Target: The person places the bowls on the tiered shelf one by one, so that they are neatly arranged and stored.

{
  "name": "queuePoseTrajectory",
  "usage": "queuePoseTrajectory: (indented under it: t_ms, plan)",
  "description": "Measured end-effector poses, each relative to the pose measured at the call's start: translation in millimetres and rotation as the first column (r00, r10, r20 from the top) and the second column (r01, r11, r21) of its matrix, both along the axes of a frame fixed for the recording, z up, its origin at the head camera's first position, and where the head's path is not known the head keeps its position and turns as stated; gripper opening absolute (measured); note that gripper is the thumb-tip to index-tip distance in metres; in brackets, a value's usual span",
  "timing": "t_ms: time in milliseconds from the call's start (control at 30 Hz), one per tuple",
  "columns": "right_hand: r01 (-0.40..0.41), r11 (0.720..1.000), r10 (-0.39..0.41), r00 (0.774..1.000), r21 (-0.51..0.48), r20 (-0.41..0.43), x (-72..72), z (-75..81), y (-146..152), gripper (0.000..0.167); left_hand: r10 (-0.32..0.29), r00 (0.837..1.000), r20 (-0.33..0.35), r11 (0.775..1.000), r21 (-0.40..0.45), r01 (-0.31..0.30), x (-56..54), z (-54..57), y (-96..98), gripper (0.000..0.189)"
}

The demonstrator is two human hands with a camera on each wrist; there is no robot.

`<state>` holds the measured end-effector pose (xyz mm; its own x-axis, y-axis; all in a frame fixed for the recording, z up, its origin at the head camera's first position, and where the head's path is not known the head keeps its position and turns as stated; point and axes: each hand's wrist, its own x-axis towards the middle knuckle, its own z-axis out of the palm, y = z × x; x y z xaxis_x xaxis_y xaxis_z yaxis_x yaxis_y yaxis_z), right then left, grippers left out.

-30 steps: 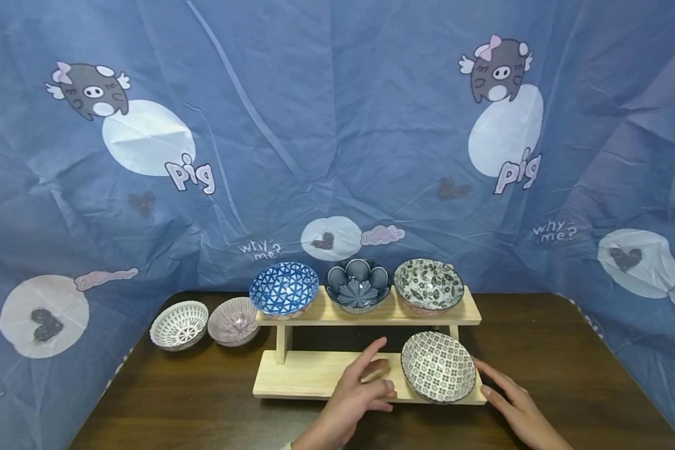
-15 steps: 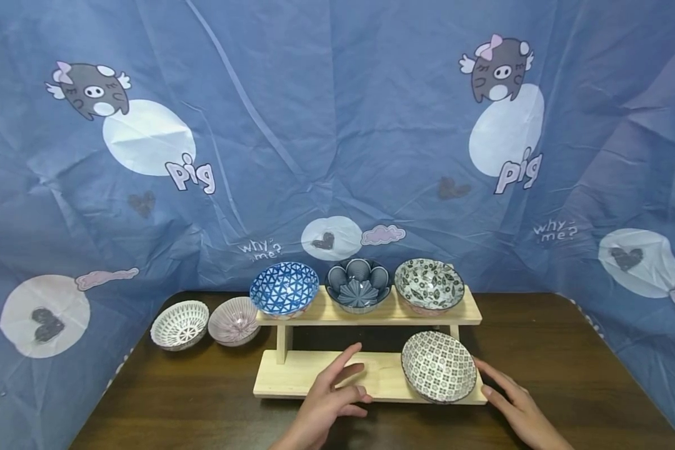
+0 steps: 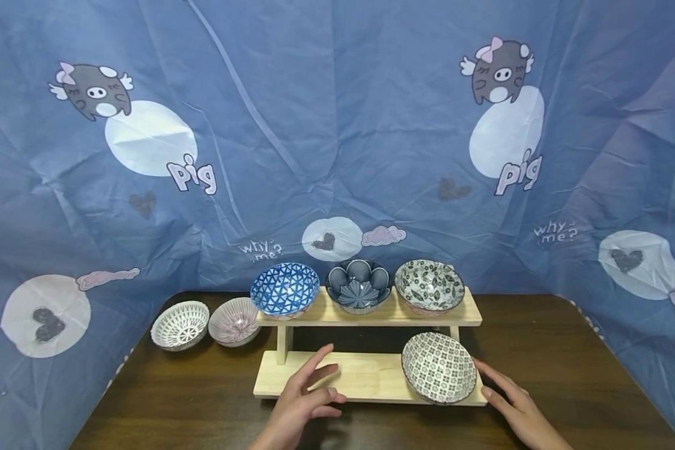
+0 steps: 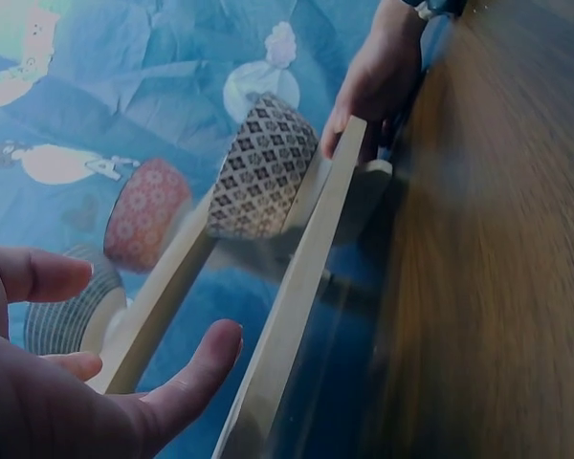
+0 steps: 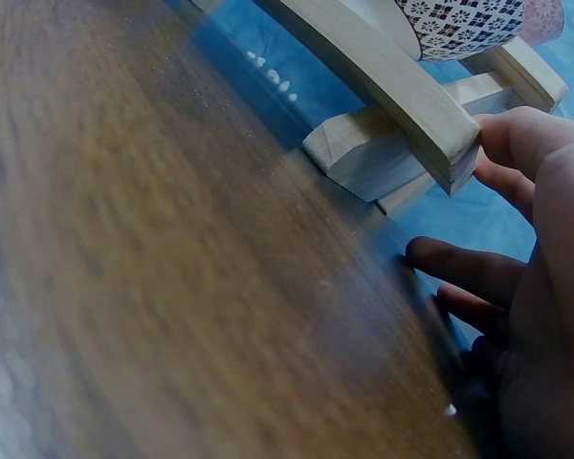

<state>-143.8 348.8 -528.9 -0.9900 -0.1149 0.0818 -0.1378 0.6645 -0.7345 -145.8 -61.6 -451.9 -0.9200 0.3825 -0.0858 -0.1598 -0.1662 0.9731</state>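
The wooden stand (image 3: 365, 321) is stretched lengthwise from left to right, and at the right end of its lower shelf (image 3: 371, 375) the grey-patterned bowl (image 3: 439, 367) is seated. This shelf end is touched by the nearer right hand (image 3: 519, 409), its fingers loosely extended, no grip being seen; the half-spread, unladen left hand (image 3: 297, 405) is separated leftward from the bowl.

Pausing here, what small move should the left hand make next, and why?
Probably reach toward the pinkish striped bowl on the table: the left hand holds nothing, and the lower shelf has bare room beside its one bowl, while the right hand touches that shelf's right end.
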Motion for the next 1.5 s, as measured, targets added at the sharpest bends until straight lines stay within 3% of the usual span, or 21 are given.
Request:
queuePoseTrajectory:
  t_ms: [367, 567, 767, 1167, 1500]
  plan:
    - [0.015, 1.0, -0.015, 0.999, 0.002, 0.051, -0.9, 3.4, -0.4, 0.049, 0.051, 0.999, -0.004, 0.998, -0.025, -0.051, 0.8, -2.4, -25.4, 0.076]
    - [0.015, 0.998, -0.009, 0.995, -0.066, 0.104, -2.5, 4.1, -0.8, 0.051, 0.092, 0.996, 0.008, 0.995, -0.036, -0.091, 1.0, -5.1, -37.2, 0.077]
    - [0.012, 1.0, -0.011, 0.998, -0.018, 0.054, -1.2, 3.0, -0.4, 0.049, 0.145, 0.989, 0.028, 0.987, -0.073, -0.143, 0.6, -3.4, -51.4, 0.075]
    - [0.027, 0.997, -0.017, 0.993, -0.076, 0.119, -2.9, 4.0, -1.2, 0.052, 0.301, 0.953, 0.014, 0.949, -0.104, -0.298, -0.1, -1.1, -81.3, 0.069]
    - [0.007, 1.0, -0.007, 1.0, -0.009, 0.011, -0.5, 1.3, -0.1, 0.048, 0.397, 0.918, -0.008, 0.908, -0.143, -0.394, -5.4, 0.7, -113.2, 0.073]
